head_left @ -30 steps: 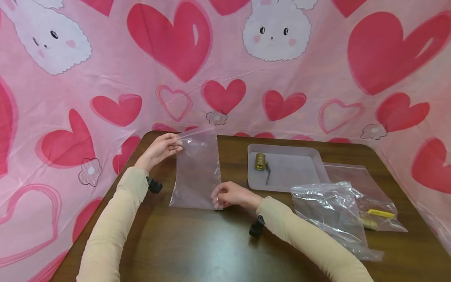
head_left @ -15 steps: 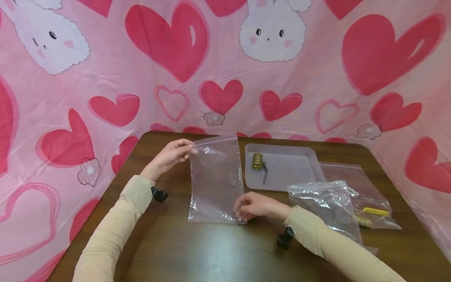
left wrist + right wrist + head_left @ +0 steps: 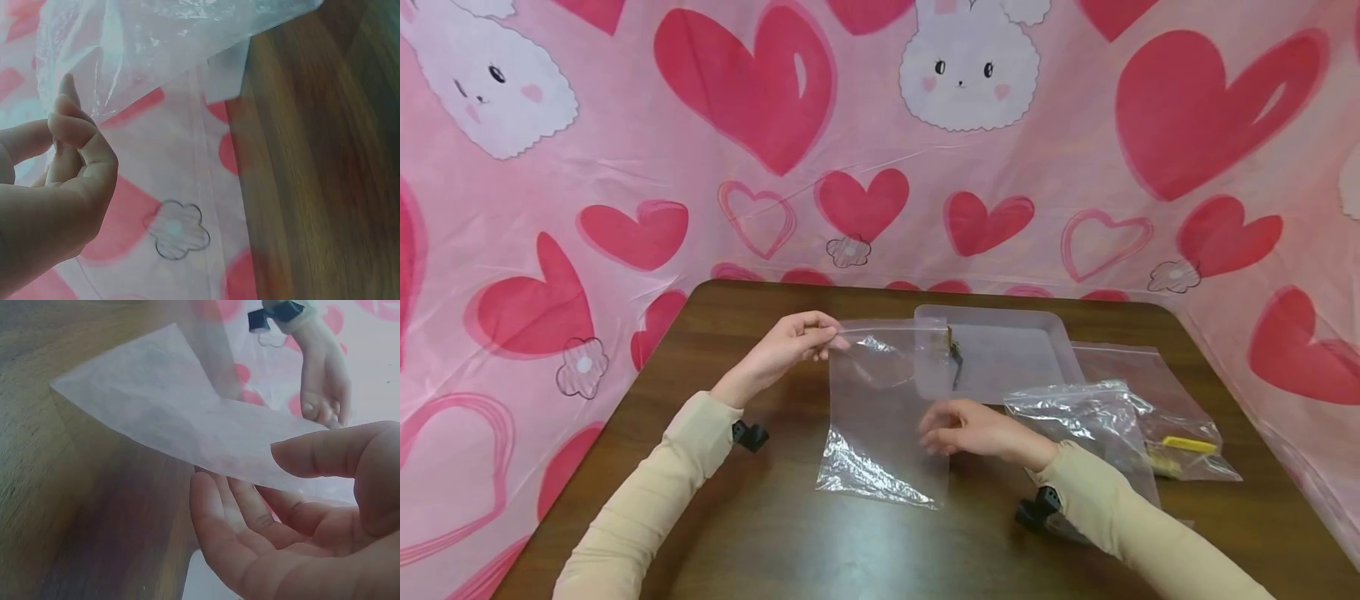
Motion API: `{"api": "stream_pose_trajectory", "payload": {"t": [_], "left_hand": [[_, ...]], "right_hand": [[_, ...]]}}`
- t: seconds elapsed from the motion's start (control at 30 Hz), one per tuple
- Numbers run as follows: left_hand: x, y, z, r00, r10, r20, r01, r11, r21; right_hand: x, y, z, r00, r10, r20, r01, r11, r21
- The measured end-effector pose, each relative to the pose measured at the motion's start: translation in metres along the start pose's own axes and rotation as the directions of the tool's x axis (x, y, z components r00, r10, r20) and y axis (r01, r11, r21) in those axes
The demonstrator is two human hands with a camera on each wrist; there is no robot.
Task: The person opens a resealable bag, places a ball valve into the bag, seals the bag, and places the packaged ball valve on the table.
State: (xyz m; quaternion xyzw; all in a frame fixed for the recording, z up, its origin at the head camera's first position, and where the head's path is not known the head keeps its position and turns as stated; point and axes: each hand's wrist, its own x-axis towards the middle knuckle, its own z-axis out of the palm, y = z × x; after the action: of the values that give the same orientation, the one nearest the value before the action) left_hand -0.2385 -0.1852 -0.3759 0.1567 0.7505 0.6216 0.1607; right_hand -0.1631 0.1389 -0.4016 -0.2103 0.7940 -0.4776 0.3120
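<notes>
The clear bag (image 3: 880, 408) has moved right, apparently overlapping the tray (image 3: 1018, 354).

Table (image 3: 850, 550) of dark brown wood grain, far corners rounded, lengthwise streaks clear at close range; surface glossy (pale glare pooled on near middle). Directly on it, toward far right side: shallow translucent tray (image 3: 1015, 313), rounded corners, set flat. To right of tray: flat clear bag (image 3: 1135, 375), zip strip at its far end, laid aslant. Nearer: crumpled clear bag (image 3: 1093, 425), wrinkled and shiny, partly overlapping flat one. Whether tray touches either bag, hard to tell.
</notes>
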Motion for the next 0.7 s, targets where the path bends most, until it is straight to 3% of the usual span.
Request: {"api": "stream_pose_trajectory", "payload": {"t": [0.2, 0.3, 0.47, 0.7], "left_hand": [[-0.009, 0.006, 0.014, 1.0, 0.01, -0.006, -0.009, 0.992, 0.126], [-0.011, 0.007, 0.022, 0.998, 0.058, -0.01, -0.055, 0.98, 0.193], [-0.016, 0.007, 0.035, 0.986, 0.157, -0.048, -0.135, 0.939, 0.317], [-0.024, 0.009, 0.051, 0.964, 0.247, -0.095, -0.2, 0.915, 0.349]], "right_hand": [[-0.01, 0.005, -0.004, 0.999, 0.003, 0.035, -0.004, 0.999, 0.048], [-0.015, 0.01, -0.005, 0.998, 0.0, 0.061, -0.003, 0.999, 0.051], [-0.02, 0.019, -0.005, 0.997, 0.005, 0.081, -0.007, 0.999, 0.031], [-0.028, 0.024, -0.008, 0.996, 0.005, 0.09, -0.007, 1.0, 0.018]]}}
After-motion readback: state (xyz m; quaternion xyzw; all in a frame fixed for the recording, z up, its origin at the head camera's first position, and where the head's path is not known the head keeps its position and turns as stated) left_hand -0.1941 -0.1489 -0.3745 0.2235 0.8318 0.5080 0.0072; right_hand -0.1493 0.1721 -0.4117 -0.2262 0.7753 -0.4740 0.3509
